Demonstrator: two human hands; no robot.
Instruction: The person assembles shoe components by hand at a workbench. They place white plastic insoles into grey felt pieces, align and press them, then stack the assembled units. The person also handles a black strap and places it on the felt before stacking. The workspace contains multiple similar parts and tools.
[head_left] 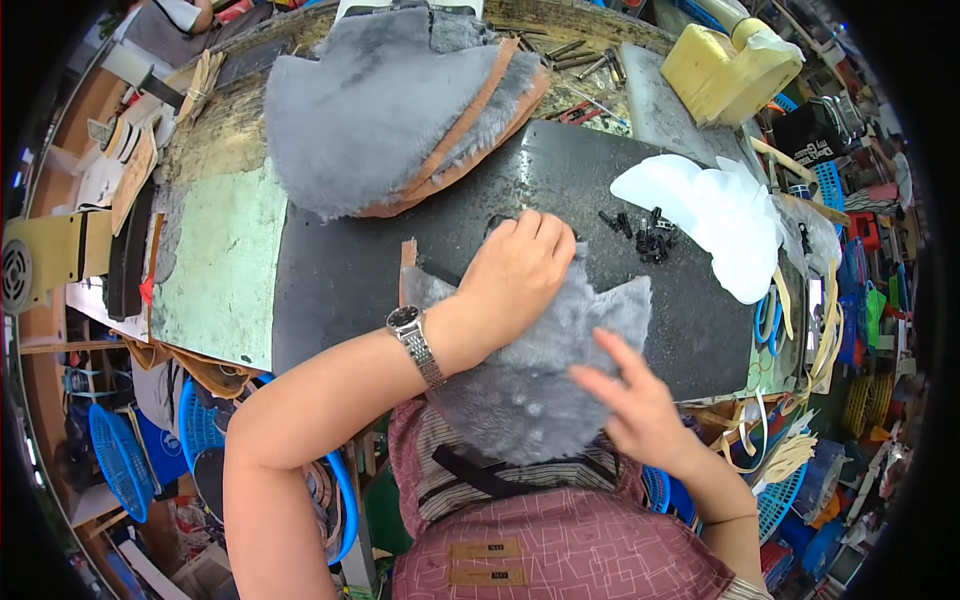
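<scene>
A grey fur piece (560, 370) with a brown strip at its left corner lies on the black work mat and hangs over the near edge toward my lap. My left hand (525, 275), with a watch (406, 318) on its wrist, is closed at the far edge of this piece. A dark rounded thing (496, 224) shows beside its fingers; what the fingers grip is hidden under them. Over the right part of the fur, my right hand (640, 405) has two fingers stretched out, slightly blurred, and holds nothing visible.
Stacked grey fur pieces (370, 110) with brown edges lie at the far left of the black mat (340, 290). Small black plastic parts (655, 240) and white thin sheets (715, 215) are to the right. Behind stand a yellowish container (725, 75) and metal punches (575, 55). Blue scissor handles (768, 325) hang right.
</scene>
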